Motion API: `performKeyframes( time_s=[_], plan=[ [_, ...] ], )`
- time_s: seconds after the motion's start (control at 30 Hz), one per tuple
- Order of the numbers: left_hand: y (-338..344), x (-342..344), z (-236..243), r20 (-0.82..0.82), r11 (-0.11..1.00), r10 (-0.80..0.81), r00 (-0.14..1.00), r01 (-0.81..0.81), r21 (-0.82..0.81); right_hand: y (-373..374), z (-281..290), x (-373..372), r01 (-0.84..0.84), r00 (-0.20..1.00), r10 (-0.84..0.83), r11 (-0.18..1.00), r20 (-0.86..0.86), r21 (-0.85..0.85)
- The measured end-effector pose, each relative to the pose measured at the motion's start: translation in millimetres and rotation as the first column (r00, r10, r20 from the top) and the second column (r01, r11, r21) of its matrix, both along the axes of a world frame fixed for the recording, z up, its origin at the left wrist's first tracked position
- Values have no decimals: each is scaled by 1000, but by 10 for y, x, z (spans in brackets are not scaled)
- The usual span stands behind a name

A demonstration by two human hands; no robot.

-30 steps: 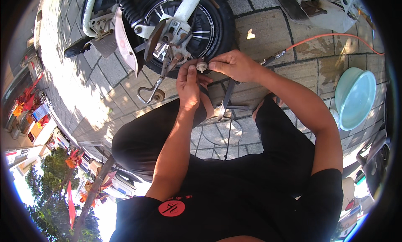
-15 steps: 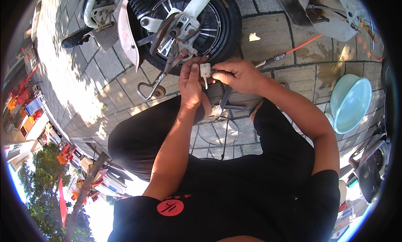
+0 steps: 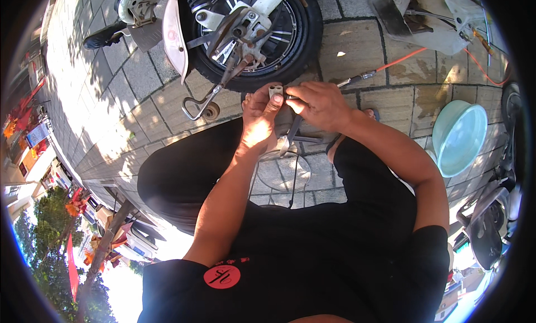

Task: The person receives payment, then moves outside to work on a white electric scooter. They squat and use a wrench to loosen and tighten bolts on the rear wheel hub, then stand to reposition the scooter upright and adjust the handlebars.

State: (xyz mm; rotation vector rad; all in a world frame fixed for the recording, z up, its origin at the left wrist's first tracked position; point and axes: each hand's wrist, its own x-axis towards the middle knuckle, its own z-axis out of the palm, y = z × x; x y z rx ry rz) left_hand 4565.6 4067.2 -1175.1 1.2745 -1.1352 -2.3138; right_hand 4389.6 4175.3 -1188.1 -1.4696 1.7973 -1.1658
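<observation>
Between the thumb and fingers of my left hand (image 3: 258,113) is a small white block-shaped part (image 3: 276,90) with dark openings on its upper face. My left thumb lies across its lower portion. My right hand (image 3: 322,106) is closed in a pinch just to the right of the block, its fingertips almost meeting the left hand's. Whatever those right fingertips grip is too small to make out. Just beyond both hands is the rear wheel (image 3: 301,41) of a scooter, with a black tyre. A metal lever with a looped end (image 3: 192,109) sticks out beside it.
A dark thin loop of cable (image 3: 277,190) lies on the paving between my legs. At right stands a light-blue basin (image 3: 438,132). An orange hose (image 3: 403,61) with a metal fitting (image 3: 360,77) crosses the ground. A pale scuffed plastic housing (image 3: 385,14) lies at upper right.
My left hand has turned the white part, and its thumb now covers the lower portion. The thin white stem that hung below it is no longer visible. My right hand stays pinched beside it.
</observation>
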Motion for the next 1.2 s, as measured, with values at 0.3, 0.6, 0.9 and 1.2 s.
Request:
performKeyframes(
  time_s=[0.3,0.6,0.9,1.2],
  plan=[
    [18,59,-7,78,991,-114,990,118,-59,16,87,27,-123,978,46,917,206,380],
    [111,3,258,217,954,-224,950,260,-151,152,220,-23,-291,941,133,787,311,544],
    [-153,306,640,610,469,-475,635,768,-435,344,180,-513,39,994,-90,807,57,590],
    [6,-61,1192,839,-187,-496,224,916,-356,1082,419,-2325,972,234,-964,233,-125,19]
  ],
)
